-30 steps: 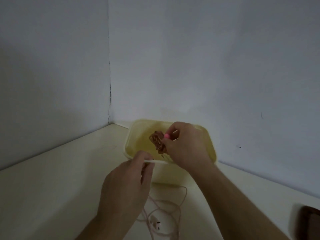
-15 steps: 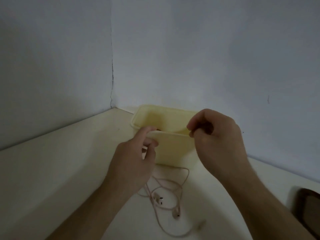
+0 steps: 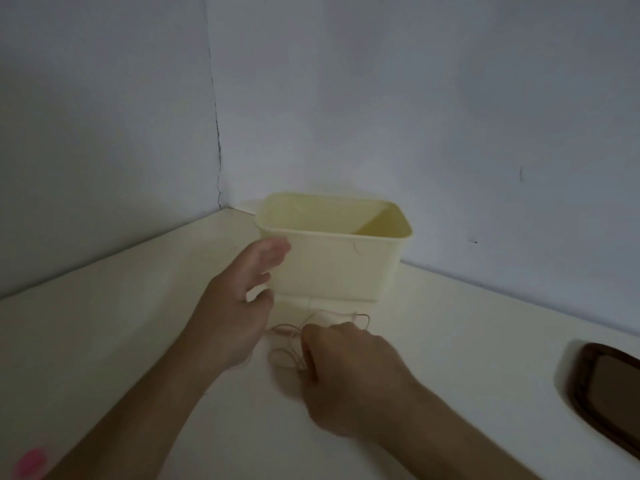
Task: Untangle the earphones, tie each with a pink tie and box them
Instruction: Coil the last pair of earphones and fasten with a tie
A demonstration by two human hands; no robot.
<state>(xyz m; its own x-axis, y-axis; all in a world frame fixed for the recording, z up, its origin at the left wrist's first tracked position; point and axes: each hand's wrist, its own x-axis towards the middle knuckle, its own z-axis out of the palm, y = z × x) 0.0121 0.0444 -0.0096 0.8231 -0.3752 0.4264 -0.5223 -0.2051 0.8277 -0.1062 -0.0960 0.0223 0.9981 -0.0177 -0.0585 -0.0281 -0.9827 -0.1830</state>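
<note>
Both hands had come away from the box and dropped toward the table since the earlier frame, when the left gripped the near rim and the right hovered curled above it.

By size, the pale table (image 3: 104, 341) came first, then the cream box (image 3: 332, 268) standing in the corner, its contents hidden behind the near wall. The left hand (image 3: 239, 306) was spread loosely beside the box's left corner, holding nothing. The right hand (image 3: 349, 372) lay knuckles-up on the earphones (image 3: 287, 344), fingers curled into the loops; whether it had truly pinched the cord I cannot tell.

That cord was thin, pale pink and tangled in slack loops just before the box. It looked light, limp and snag-prone, best gathered by several strands, not by the buds. A pink tie (image 3: 29, 462) lay at the near-left edge.
</note>
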